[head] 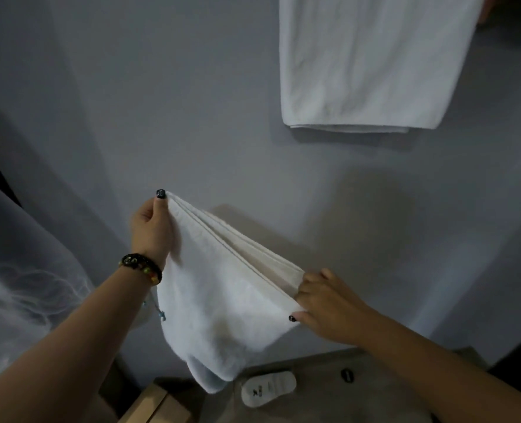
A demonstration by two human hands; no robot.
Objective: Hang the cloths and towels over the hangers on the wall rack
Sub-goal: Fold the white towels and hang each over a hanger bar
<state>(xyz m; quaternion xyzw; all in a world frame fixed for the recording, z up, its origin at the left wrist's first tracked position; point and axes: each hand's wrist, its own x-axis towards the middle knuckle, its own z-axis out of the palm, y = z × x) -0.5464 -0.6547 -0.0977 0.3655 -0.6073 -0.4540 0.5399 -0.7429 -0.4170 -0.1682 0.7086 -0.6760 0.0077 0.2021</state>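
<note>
I hold a folded white towel (222, 300) up in front of the grey wall. My left hand (151, 227) pinches its upper left corner, and my right hand (323, 303) grips its right corner with the fingers curled over the folded layers. The towel's body sags between both hands and hangs down toward the wooden surface. Another white towel (366, 62) hangs folded against the wall at the upper right. Its top and the hanger and rack that carry it are outside the view.
A wooden surface (338, 389) lies below, with a small white bottle (268, 389) on its side and a small dark object (347, 375). A sheer curtain (18, 285) hangs at the left. A light wooden edge (155, 404) shows at the bottom.
</note>
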